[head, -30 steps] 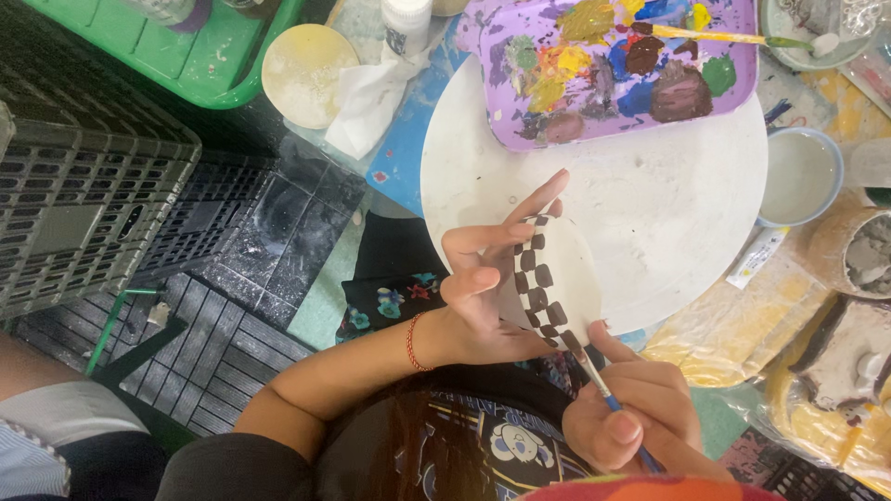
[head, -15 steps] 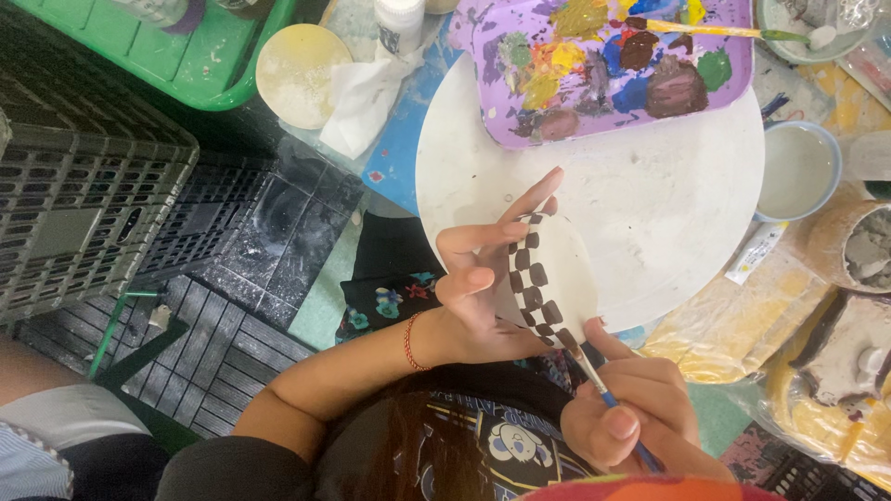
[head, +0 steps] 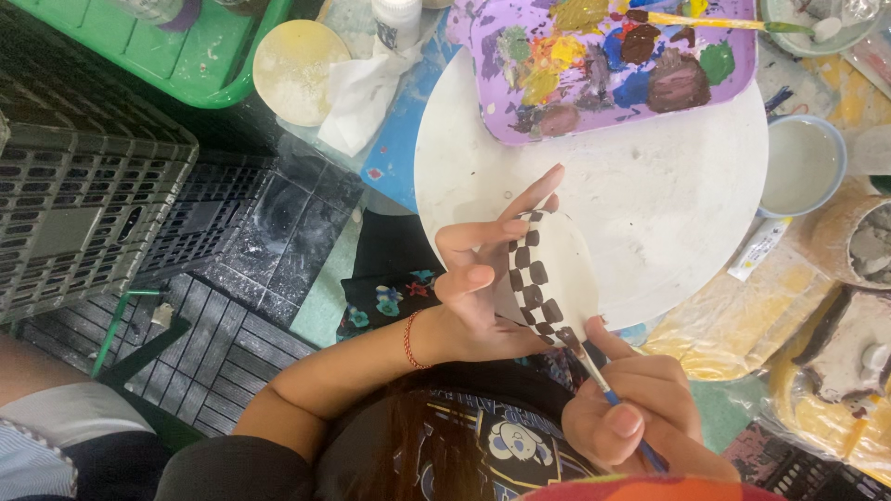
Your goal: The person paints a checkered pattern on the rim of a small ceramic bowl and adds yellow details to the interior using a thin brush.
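Observation:
My left hand (head: 483, 278) holds a small white ceramic dish (head: 566, 269) on edge, with a band of dark checker squares painted along its rim. My right hand (head: 631, 408) grips a thin blue-handled paintbrush (head: 603, 385), and its tip touches the lower end of the checkered band. Both hands hover over the near edge of a round white turntable (head: 650, 204). A red string bracelet circles my left wrist.
A purple paint palette (head: 613, 56) with a brush across it lies on the far side of the turntable. A cup of cloudy water (head: 800, 167) stands right, grey crates (head: 83, 204) left, a green tray (head: 186, 46) top left, a crumpled white tissue (head: 357, 88) nearby.
The hands, dish and brush stay almost still. The brush tip has shifted only slightly along the checkered rim.

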